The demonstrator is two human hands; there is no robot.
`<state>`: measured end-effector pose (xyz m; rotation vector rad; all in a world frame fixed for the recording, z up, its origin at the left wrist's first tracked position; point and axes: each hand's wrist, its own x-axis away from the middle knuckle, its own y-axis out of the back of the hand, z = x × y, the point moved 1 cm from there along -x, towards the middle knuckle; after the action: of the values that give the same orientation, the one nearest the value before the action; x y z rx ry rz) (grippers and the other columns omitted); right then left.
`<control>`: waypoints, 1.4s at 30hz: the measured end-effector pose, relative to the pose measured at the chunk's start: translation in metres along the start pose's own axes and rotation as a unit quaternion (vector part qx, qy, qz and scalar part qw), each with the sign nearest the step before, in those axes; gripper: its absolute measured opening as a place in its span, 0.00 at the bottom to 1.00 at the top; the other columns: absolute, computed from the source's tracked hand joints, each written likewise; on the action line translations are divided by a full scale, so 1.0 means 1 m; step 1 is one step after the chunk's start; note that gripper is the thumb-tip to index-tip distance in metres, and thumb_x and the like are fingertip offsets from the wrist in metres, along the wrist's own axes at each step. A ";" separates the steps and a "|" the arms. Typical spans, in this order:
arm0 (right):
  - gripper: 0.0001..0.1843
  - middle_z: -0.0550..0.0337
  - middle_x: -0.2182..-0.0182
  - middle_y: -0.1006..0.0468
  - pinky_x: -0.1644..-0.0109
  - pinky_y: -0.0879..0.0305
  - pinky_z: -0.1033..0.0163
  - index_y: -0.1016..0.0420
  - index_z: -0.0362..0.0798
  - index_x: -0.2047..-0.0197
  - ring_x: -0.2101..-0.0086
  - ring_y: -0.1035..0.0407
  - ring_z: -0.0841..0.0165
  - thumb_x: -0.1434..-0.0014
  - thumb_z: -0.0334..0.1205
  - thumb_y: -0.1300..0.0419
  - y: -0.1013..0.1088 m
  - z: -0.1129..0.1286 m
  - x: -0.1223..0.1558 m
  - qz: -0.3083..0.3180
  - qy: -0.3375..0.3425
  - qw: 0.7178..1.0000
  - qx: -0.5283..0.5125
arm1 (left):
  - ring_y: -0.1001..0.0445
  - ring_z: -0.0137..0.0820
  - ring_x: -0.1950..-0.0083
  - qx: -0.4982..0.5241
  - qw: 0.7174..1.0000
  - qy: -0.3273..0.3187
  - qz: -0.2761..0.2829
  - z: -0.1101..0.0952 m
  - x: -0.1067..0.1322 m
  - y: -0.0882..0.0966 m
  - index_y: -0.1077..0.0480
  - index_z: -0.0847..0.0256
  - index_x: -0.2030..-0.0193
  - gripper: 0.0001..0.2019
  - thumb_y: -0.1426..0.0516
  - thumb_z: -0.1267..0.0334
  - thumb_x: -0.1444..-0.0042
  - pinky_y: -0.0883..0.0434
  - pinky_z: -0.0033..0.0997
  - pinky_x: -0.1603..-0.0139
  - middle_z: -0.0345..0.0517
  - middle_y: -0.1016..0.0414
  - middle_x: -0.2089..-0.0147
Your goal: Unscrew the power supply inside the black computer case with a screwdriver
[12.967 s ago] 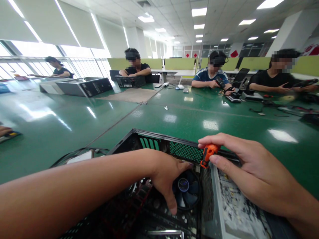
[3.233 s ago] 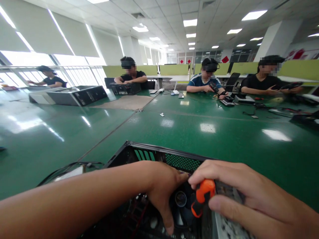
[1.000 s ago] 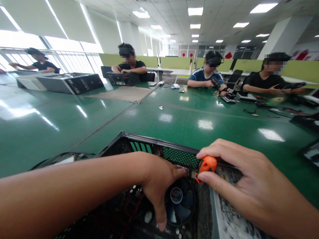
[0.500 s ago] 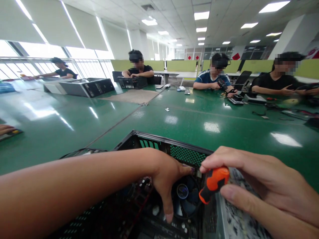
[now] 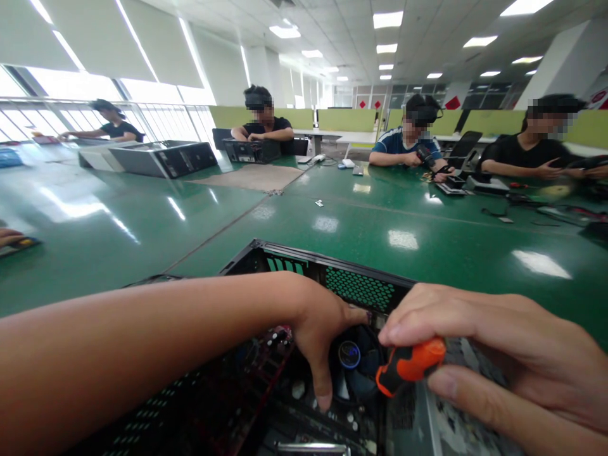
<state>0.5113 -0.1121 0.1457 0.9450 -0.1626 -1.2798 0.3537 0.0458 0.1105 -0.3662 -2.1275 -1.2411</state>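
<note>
An open black computer case [image 5: 332, 263] lies in front of me, with circuit boards inside. My left hand [image 5: 318, 323] reaches down into it, thumb and a finger set on either side of a round black cooling fan [image 5: 349, 354]; its other fingers are hidden. In my right hand [image 5: 494, 342] is a screwdriver with an orange and black handle [image 5: 411, 367], gripped between thumb and fingers at the fan's right. I cannot make out the screwdriver's shaft. A shiny metal bar [image 5: 313, 448] shows at the bottom edge, below the fan.
Under the right hand is a clear bag or box [image 5: 456, 392] with blurred contents. Across the green table [image 5: 266, 234] several people work. A grey computer case [image 5: 166, 158] lies at the far left, beside a brown mat [image 5: 251, 177]. Cables and parts [image 5: 560, 215] lie far right.
The screwdriver handle has turned from a steep slant to a flatter one, and the right fingers have shifted with it. The left hand stays by the fan. The metal bar has come into view.
</note>
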 end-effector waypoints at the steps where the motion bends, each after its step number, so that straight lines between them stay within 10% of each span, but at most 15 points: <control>1: 0.15 0.64 0.54 0.18 0.57 0.23 0.61 0.28 0.65 0.48 0.56 0.22 0.62 0.35 0.38 0.42 0.000 0.000 -0.001 0.002 0.000 1.000 -0.004 | 0.38 0.51 0.32 0.000 1.000 -0.002 0.003 -0.001 0.000 0.000 0.51 0.59 0.28 0.62 0.31 0.49 0.73 0.38 0.41 0.34 0.52 0.41 0.29; 42: 0.18 0.68 0.53 0.18 0.50 0.28 0.67 0.33 0.64 0.44 0.54 0.23 0.68 0.35 0.36 0.42 -0.010 -0.008 0.003 0.023 0.045 0.999 -0.015 | 0.46 0.50 0.28 -0.028 0.999 0.012 0.018 -0.003 0.002 -0.002 0.57 0.63 0.26 0.61 0.32 0.56 0.68 0.45 0.42 0.30 0.55 0.49 0.26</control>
<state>0.5093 -0.1105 0.1326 0.9653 -0.0939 -1.1914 0.3527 0.0423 0.1114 -0.4108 -2.0604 -1.2810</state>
